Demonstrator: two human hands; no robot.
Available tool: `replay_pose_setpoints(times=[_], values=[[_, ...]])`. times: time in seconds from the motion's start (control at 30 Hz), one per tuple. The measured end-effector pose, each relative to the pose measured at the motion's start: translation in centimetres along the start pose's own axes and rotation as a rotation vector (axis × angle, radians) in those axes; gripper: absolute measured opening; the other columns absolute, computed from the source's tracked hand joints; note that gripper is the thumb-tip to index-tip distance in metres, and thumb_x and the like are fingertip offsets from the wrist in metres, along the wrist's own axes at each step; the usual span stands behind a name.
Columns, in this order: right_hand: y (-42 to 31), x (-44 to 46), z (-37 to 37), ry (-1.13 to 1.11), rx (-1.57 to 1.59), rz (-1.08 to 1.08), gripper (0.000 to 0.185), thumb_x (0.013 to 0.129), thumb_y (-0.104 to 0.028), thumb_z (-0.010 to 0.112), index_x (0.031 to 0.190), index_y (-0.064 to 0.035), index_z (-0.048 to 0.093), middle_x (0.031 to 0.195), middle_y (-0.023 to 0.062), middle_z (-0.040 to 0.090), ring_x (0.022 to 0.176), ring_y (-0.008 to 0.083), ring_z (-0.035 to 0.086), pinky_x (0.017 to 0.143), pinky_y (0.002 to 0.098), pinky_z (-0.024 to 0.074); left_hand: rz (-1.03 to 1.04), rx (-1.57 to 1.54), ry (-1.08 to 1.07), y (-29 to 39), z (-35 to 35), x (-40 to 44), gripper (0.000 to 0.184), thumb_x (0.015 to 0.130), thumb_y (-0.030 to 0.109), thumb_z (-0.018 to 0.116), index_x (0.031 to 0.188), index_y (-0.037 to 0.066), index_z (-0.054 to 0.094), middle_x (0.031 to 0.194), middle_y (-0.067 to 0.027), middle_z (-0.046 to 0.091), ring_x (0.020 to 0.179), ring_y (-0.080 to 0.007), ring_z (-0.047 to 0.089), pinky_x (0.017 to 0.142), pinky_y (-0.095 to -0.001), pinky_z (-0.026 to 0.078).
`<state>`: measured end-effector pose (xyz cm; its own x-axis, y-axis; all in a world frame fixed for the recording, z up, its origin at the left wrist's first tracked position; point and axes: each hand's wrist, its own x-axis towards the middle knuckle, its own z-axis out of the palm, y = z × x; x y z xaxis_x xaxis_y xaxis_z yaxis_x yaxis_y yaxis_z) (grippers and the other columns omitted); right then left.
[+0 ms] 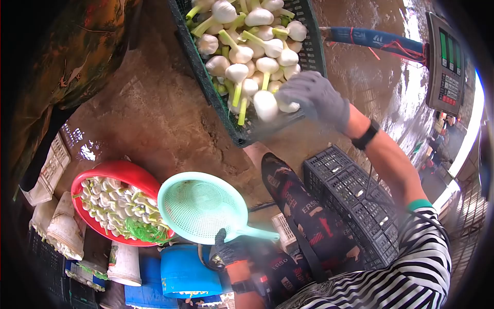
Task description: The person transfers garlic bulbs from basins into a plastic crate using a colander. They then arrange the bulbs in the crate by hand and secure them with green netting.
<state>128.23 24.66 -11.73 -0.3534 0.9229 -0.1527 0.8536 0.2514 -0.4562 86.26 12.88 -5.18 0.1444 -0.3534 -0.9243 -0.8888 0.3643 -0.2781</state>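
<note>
My left hand point(227, 248), in a dark glove, grips the rim of a mint-green plastic colander point(198, 206) with a handle. The colander is tilted and nothing lies in it. My right hand point(316, 98), in a grey glove, reaches to the near corner of a dark green crate point(193, 56) heaped with garlic bulbs point(242, 51) on short green stems. Its fingers curl over a white garlic bulb point(287, 104), partly hidden by the glove. Beside that bulb, another large garlic bulb point(265, 105) looks slightly blurred.
A red basin point(126, 170) of garlic with green netting stands left of the colander. Blue tubs point(188, 273) and white buckets point(125, 265) are below it. Black crates point(350, 201) sit beside my leg. A digital scale display point(446, 64) stands at upper right, on a blue post point(381, 40).
</note>
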Motion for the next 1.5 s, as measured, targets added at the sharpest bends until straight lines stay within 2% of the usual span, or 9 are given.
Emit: replay_pose_setpoints(times=[0.4, 0.53, 0.63, 0.73, 0.97, 1.1, 1.2, 1.3, 1.5], values=[[1.2, 1.4, 3.3, -0.187, 1.149, 0.500, 0.023, 0.075, -0.010, 0.061, 0.098, -0.0061, 0.064, 0.090, 0.0100, 0.065, 0.079, 0.0256, 0.061, 0.073, 0.0339, 0.0482, -0.070, 0.065, -0.293, -1.1, 0.0, -0.4, 0.036, 0.075, 0.004, 0.057, 0.110, -0.003, 0.052, 0.105, -0.0123, 0.061, 0.096, -0.0254, 0.058, 0.084, -0.0358, 0.047], [3.6, 2.4, 1.8, -0.281, 0.199, -0.106, 0.024, 0.075, -0.011, 0.058, 0.097, -0.0134, 0.066, 0.097, 0.0006, 0.065, 0.091, 0.0205, 0.058, 0.078, 0.0317, 0.0489, -0.434, -0.130, -0.583, 0.6, -2.8, 2.8, 0.038, 0.076, 0.004, 0.056, 0.113, -0.003, 0.051, 0.108, -0.0134, 0.059, 0.100, -0.0262, 0.056, 0.088, -0.0366, 0.045], [2.4, 4.1, 6.0, -0.723, -0.120, -0.036, 0.027, 0.070, -0.017, 0.058, 0.096, -0.0164, 0.064, 0.102, -0.0010, 0.063, 0.099, 0.0218, 0.055, 0.086, 0.0327, 0.0452, 0.099, 0.163, -0.120, -2.3, 0.3, 1.0, 0.038, 0.076, 0.004, 0.055, 0.113, -0.003, 0.051, 0.110, -0.0141, 0.059, 0.102, -0.0270, 0.055, 0.090, -0.0375, 0.043], [1.4, 3.8, 6.8, -0.513, -0.138, -0.141, 0.030, 0.068, -0.014, 0.058, 0.097, -0.0150, 0.063, 0.106, -0.0012, 0.061, 0.101, 0.0201, 0.053, 0.091, 0.0335, 0.0417, -0.081, -0.023, -0.279, -1.7, 0.8, -0.1, 0.039, 0.075, 0.003, 0.055, 0.113, -0.004, 0.051, 0.110, -0.0144, 0.058, 0.102, -0.0274, 0.054, 0.091, -0.0388, 0.043], [-0.8, 0.1, 3.7, 0.187, 0.022, 0.513, 0.028, 0.074, -0.011, 0.055, 0.101, -0.0067, 0.060, 0.109, 0.0087, 0.059, 0.107, 0.0257, 0.052, 0.090, 0.0381, 0.0421, -0.011, 0.172, -0.128, -1.2, -0.4, 1.5, 0.056, 0.080, 0.038, 0.053, 0.110, -0.009, 0.049, 0.096, -0.0200, 0.058, 0.082, -0.0280, 0.057, 0.079, -0.0409, 0.048], [-2.7, -1.2, 7.9, -0.122, -0.229, 0.405, 0.031, 0.079, -0.019, 0.054, 0.105, -0.0018, 0.056, 0.111, 0.0164, 0.055, 0.099, 0.0337, 0.054, 0.080, 0.0409, 0.0469, -0.561, -0.137, -0.379, 1.9, -4.5, 5.4, 0.047, 0.082, 0.028, 0.051, 0.113, -0.007, 0.046, 0.097, -0.0180, 0.058, 0.086, -0.0261, 0.057, 0.082, -0.0404, 0.047], [-1.3, -1.7, 7.2, -0.103, -0.053, 0.438, 0.032, 0.081, -0.019, 0.053, 0.109, -0.0042, 0.057, 0.110, 0.0158, 0.056, 0.098, 0.0348, 0.056, 0.080, 0.0420, 0.0473, 0.417, 0.417, -0.058, -0.2, -4.0, 5.9, 0.033, 0.076, 0.019, 0.055, 0.100, -0.004, 0.056, 0.095, -0.0137, 0.059, 0.085, -0.0248, 0.056, 0.079, -0.0353, 0.045], [-1.5, 0.8, 2.3, -0.569, 0.060, 0.546, 0.031, 0.081, -0.017, 0.053, 0.108, -0.0043, 0.058, 0.114, 0.0157, 0.055, 0.094, 0.0349, 0.058, 0.076, 0.0426, 0.0484, 0.343, 0.462, -0.123, -1.4, -1.3, 3.7, 0.038, 0.080, 0.022, 0.053, 0.105, -0.005, 0.053, 0.098, -0.0162, 0.058, 0.088, -0.0263, 0.056, 0.081, -0.0367, 0.045], [4.5, 12.7, -0.1, 0.379, 0.150, 0.548, 0.046, 0.080, -0.029, 0.060, 0.117, -0.0023, 0.054, 0.095, 0.0227, 0.062, 0.089, 0.0337, 0.062, 0.072, 0.0378, 0.0485, 0.255, 0.397, -0.105, -0.9, -0.7, 3.8, 0.036, 0.079, 0.022, 0.053, 0.104, -0.004, 0.053, 0.097, -0.0158, 0.059, 0.086, -0.0263, 0.056, 0.080, -0.0367, 0.046]])
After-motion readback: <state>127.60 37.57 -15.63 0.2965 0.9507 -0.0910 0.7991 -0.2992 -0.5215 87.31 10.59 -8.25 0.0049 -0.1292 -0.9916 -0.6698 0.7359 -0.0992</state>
